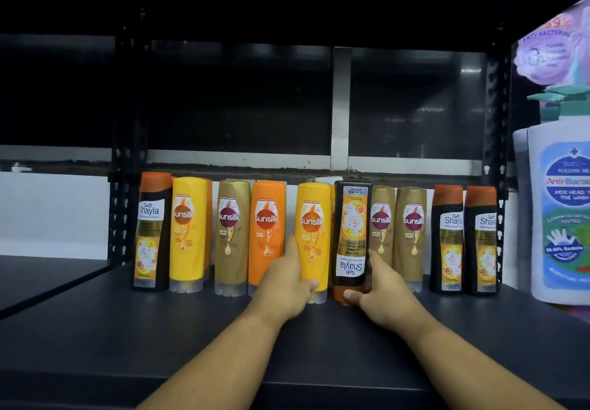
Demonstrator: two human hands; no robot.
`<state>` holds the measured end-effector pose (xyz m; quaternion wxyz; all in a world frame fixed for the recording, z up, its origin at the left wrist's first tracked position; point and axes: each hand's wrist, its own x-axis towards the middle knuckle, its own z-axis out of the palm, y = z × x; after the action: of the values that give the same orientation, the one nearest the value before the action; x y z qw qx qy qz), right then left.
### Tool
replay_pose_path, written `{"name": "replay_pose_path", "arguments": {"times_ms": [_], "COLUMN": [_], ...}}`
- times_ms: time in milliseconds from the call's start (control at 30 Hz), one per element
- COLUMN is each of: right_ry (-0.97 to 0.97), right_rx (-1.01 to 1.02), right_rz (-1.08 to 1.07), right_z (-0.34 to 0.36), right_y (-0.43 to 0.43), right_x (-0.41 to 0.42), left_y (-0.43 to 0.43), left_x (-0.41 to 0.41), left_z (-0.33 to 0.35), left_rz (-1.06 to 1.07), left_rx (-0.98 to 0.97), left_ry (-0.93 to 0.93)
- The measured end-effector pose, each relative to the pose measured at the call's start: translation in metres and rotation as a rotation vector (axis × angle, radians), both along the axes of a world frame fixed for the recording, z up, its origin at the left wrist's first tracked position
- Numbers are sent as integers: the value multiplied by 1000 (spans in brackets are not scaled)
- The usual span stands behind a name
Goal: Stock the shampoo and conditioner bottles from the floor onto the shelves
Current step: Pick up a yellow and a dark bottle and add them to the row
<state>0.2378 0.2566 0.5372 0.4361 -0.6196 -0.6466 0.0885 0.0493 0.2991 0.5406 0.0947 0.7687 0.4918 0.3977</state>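
Here, the black bottle could tip over, because it is upside down with its orange cap at the bottom. It could then knock the gold bottles just beside it. The right hand holds it low, with fingers curled round the cap end. The left hand wraps its fingers round the yellow bottle. Both bottles are mid-frame, in the row on the dark shelf. The black one is tall and shiny, and its white label is upside down.

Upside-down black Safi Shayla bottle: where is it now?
Head view, centre-right: the upside-down black Safi Shayla bottle is gripped by the right hand, between a yellow Sunsilk bottle and a gold Sunsilk bottle.
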Motion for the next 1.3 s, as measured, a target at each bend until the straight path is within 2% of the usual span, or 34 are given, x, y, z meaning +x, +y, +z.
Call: {"name": "replay_pose_path", "arguments": {"times_ms": [133,667,933,1133,1300], "right_ry": [-61,-178,-275,-473,-700], "right_rx": [54,-7,-21,-55,-66], "right_rz": [7,-80,-149,-271,-321], "right_z": [-1,-7,-7,-4,-1], "right_y": [-1,15,17,13,1], "right_x": [-3,1,1,-3,-11], "left_y": [0,10,15,6,-5], "left_x": [-2,-2,-5,-8,-4], "left_z": [-1,-2,0,0,3], "left_rz": [22,107,229,251,129], "left_rx": [2,-3,-26,53,92], "left_ry": [24,39,103,140,245]}}
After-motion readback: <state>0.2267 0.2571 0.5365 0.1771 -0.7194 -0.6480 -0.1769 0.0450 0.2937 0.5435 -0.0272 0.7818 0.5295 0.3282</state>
